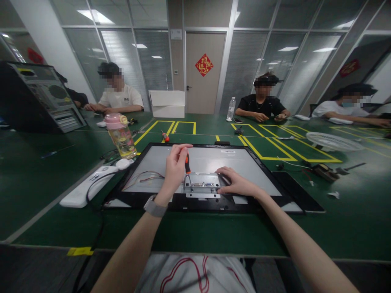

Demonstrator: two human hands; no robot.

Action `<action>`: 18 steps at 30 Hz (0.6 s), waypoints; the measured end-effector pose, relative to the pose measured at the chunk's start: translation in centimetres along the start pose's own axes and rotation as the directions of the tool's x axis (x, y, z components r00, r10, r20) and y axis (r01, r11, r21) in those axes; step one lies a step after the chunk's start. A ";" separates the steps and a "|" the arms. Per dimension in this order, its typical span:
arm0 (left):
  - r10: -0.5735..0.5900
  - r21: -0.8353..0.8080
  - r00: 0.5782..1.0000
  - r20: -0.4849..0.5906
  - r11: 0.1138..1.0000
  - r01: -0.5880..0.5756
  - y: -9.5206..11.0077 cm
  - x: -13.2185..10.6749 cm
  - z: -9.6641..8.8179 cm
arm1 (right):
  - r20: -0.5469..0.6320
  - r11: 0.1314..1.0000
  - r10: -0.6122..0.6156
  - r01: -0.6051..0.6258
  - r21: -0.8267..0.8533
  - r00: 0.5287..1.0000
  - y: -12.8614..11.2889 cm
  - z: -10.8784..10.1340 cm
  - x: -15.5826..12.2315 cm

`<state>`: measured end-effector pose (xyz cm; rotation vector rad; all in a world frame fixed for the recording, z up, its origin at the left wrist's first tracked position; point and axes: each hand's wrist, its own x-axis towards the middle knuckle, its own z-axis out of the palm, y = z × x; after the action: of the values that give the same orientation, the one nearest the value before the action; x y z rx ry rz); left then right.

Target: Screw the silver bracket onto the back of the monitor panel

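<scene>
A monitor panel [244,162] lies face down on the green table, with a small metal board cover [202,184] near its front edge. My left hand [175,167] is closed round a red-and-black screwdriver [187,163] held upright, its tip down on the left end of the metal cover. Resting on the panel at the cover's right end, my right hand [235,183] has its fingers curled and pressed against the metal. A bundle of thin coloured wires [143,177] runs across the panel's left side.
A pink-capped water bottle [120,136], a white mouse and a white strip [87,187] with a black cable lie to the left. A black computer case [36,95] stands far left. A fan grille [331,141] and small parts lie right. Three people sit across the table.
</scene>
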<state>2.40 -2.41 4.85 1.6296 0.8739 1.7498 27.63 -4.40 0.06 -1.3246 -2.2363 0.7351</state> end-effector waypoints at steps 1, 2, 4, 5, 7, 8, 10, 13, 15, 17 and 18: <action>-0.007 -0.017 1.000 0.007 1.000 0.007 0.0 0.0 0.0 | 0.001 1.000 0.008 -0.008 0.002 1.000 -0.1 0.0 0.0; -0.010 -0.033 1.000 0.015 0.999 0.010 0.0 -0.1 0.0 | 0.001 1.000 0.013 -0.013 0.004 1.000 -0.1 0.0 0.0; 0.002 -0.039 1.000 0.019 0.999 -0.001 0.1 -0.1 0.1 | 0.000 1.000 0.015 -0.015 0.010 1.000 -0.2 0.0 0.0; 0.016 -0.025 1.000 0.015 1.000 -0.016 0.1 -0.1 0.2 | -0.001 1.000 0.014 -0.014 0.012 1.000 -0.2 0.0 -0.1; 0.051 0.016 0.999 0.001 0.999 -0.052 0.2 -0.1 0.2 | 0.000 1.000 0.010 -0.010 0.014 1.000 -0.3 0.0 -0.1; 0.065 0.031 0.998 -0.007 0.997 -0.065 0.3 -0.1 0.2 | -0.001 1.000 0.010 -0.010 0.014 1.000 -0.3 0.0 -0.1; 0.067 0.040 0.998 -0.015 0.997 -0.066 0.2 0.0 0.1 | -0.003 1.000 0.009 -0.009 0.014 1.000 -0.3 0.0 -0.1; 0.024 0.000 1.000 0.018 1.000 -0.024 0.1 0.1 0.0 | -0.003 1.000 0.012 -0.012 0.011 1.000 -0.3 0.0 0.0; -0.004 -0.042 0.998 0.058 0.999 0.006 0.1 0.1 0.0 | -0.005 1.000 0.014 -0.014 0.012 1.000 -0.2 0.0 0.0; -0.011 -0.060 0.997 0.071 0.998 0.015 0.2 0.1 0.1 | -0.006 1.000 0.010 -0.010 0.013 1.000 0.0 0.1 0.0; -0.007 -0.056 0.998 0.060 0.998 0.011 0.3 0.1 0.1 | -0.006 1.000 0.006 -0.006 0.012 1.000 0.1 0.1 0.0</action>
<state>2.51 -2.55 5.15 1.6306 0.7962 1.6951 27.63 -4.40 -0.09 -1.3267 -2.2212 0.7446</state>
